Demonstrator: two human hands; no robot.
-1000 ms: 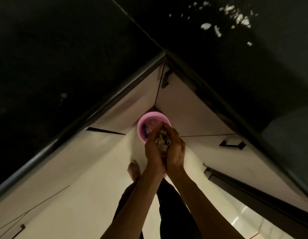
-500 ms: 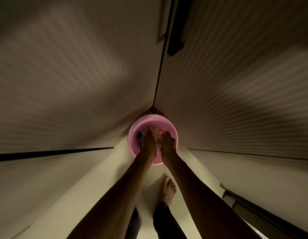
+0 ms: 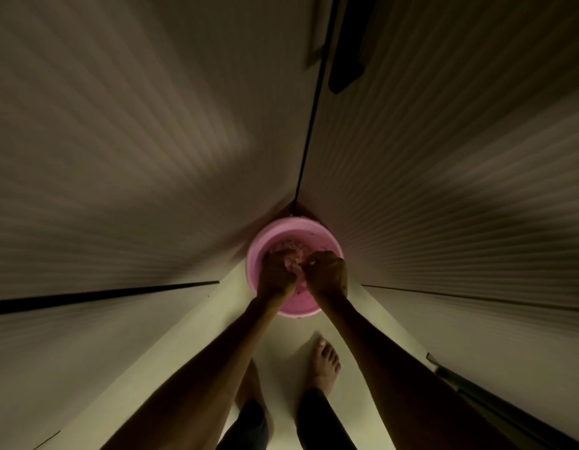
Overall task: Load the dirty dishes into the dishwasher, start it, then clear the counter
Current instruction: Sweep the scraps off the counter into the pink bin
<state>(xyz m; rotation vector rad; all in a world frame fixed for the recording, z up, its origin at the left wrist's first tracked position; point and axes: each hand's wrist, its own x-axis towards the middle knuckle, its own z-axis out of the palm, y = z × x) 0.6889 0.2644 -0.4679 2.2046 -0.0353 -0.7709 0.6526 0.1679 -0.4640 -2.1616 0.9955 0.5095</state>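
Looking down, I see a pink bin (image 3: 265, 245) on the floor (image 3: 190, 345) in the corner where two cabinet fronts (image 3: 135, 151) meet. Left hand (image 3: 276, 276) and right hand (image 3: 327, 274) sit inside it, fingers curled; I cannot tell whether either grips the pale clump (image 3: 294, 251) between them.

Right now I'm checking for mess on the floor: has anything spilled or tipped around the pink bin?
Nothing stands out. The pink bin sits upright in the cabinet corner, both hands are inside it, and the floor around it shows no spill.
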